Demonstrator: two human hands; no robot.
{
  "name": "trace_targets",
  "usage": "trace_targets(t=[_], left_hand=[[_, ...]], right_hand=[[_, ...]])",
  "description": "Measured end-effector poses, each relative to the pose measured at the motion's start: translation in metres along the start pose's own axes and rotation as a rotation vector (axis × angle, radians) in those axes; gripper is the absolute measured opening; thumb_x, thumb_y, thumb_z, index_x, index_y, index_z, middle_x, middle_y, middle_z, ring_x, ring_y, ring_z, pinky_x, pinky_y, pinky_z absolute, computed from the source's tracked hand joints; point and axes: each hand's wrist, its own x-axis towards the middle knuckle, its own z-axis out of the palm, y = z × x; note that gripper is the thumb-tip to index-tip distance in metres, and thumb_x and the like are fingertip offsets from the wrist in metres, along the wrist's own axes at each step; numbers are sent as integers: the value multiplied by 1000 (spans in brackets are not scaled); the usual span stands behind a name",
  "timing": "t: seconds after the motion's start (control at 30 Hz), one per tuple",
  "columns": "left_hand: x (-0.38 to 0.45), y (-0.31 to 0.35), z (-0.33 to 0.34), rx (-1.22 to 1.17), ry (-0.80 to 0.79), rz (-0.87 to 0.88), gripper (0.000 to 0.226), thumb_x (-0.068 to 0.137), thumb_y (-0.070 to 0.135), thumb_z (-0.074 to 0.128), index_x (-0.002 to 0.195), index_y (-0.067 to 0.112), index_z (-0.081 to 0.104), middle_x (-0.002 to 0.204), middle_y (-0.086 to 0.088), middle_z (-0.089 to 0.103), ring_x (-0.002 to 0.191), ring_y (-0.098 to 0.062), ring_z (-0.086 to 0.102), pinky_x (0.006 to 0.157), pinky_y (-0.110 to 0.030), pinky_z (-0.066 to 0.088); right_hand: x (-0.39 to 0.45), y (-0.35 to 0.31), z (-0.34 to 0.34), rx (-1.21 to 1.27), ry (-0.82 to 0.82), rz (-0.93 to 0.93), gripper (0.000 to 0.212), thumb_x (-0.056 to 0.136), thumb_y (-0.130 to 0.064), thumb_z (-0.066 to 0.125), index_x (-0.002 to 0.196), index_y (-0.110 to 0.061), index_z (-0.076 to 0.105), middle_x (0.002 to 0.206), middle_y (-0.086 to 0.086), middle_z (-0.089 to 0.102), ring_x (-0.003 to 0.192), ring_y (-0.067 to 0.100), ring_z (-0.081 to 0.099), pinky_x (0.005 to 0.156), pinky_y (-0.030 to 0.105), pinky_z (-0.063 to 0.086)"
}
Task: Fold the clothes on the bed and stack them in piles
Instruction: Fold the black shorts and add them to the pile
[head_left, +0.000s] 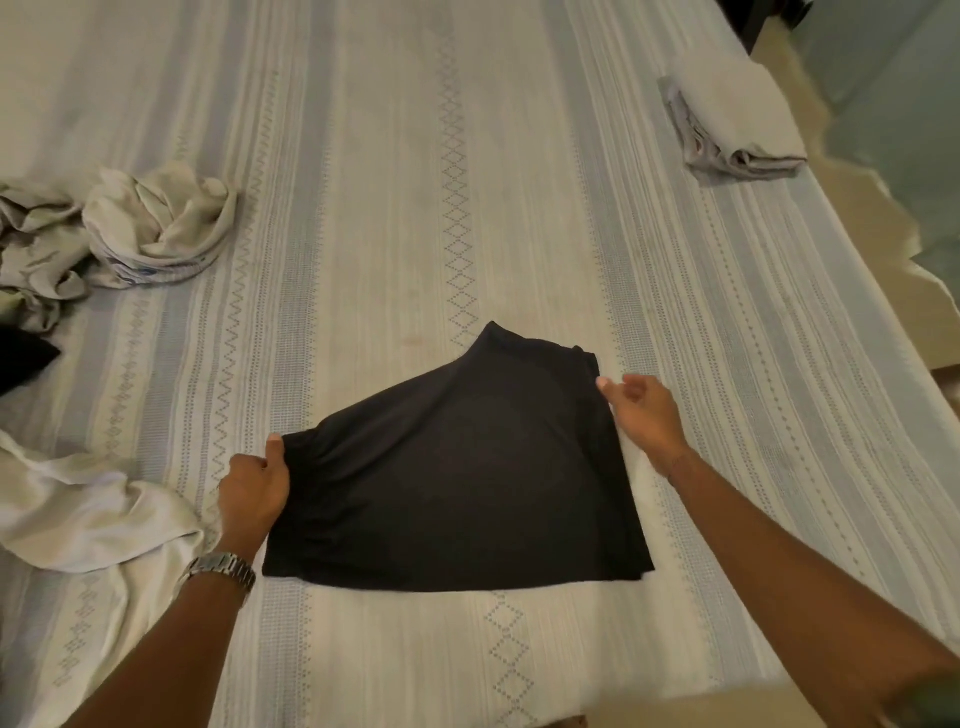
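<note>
One black garment (457, 467), part-folded, flat on bed (395, 156).
Left hand (254, 488) pinching left edge; right hand (644, 410) loosely open, fingertips touching right edge.

The left frame edge cuts off the crumpled pale clothes (104, 228) and a dark garment (23, 358).

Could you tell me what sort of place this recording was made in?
Most likely a bedroom at home: a wide bed with a striped woven cover, crumpled laundry on it, and a folded pile near its edge.
</note>
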Motion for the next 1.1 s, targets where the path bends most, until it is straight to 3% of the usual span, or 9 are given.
trace_targets(t=[0.13,0.23,0.3,0.47,0.57,0.63,0.83,0.97,1.1], left_hand=[[10,11,11,11,2,-23,78,102,60,37,130,-12,50,127,-32,59,117,-49,55,103,-53,41],[17,7,21,17,31,9,78,100,64,37,104,-9,64,105,-27,67,97,-43,63,95,-54,49],[17,6,23,0,63,-7,76,99,64,40,92,-7,66,94,-24,69,89,-40,64,91,-54,51],[12,17,25,-31,95,1,61,102,50,49,118,-8,49,107,-27,64,101,-45,61,90,-52,47],[18,13,26,-82,105,-63,73,96,61,51,125,-6,48,114,-25,65,104,-42,62,91,-51,50],[20,13,28,-89,110,-132,82,93,68,49,131,-4,50,122,-25,63,110,-42,61,95,-50,50],[21,22,31,-37,38,-91,74,102,58,38,130,-8,56,130,-28,59,117,-44,56,102,-48,42],[19,10,30,-66,27,39,56,108,44,35,121,-4,59,123,-26,62,102,-32,55,94,-42,38],[18,8,30,-62,54,97,58,108,48,33,125,-3,56,121,-24,62,111,-40,58,98,-47,41]], right_hand=[[41,-24,11,76,-49,30,54,94,-42,70,116,7,69,116,21,70,108,31,65,100,37,51],[51,-34,16,33,-138,72,37,93,-41,72,98,-4,72,91,2,65,87,16,60,90,27,46],[56,-32,22,-71,-147,28,33,96,-40,68,88,-8,66,87,5,62,87,19,57,78,26,48],[55,-25,35,-199,-14,-119,31,105,-40,52,112,-10,55,108,7,59,96,21,56,79,33,43],[61,-21,42,-11,-33,-15,55,95,-55,62,113,-3,63,107,6,66,98,23,64,78,31,48],[64,-24,43,91,-90,85,58,90,-57,69,106,-2,67,107,5,68,97,22,64,83,32,51],[78,-33,30,53,-371,281,78,80,-68,72,129,-9,60,125,7,63,111,26,60,92,39,52],[72,-19,38,49,-276,56,47,93,-57,63,117,-16,64,117,2,67,95,14,62,82,29,49],[76,-14,39,17,-190,-122,36,96,-45,66,104,-10,64,99,2,67,89,16,63,67,23,47]])
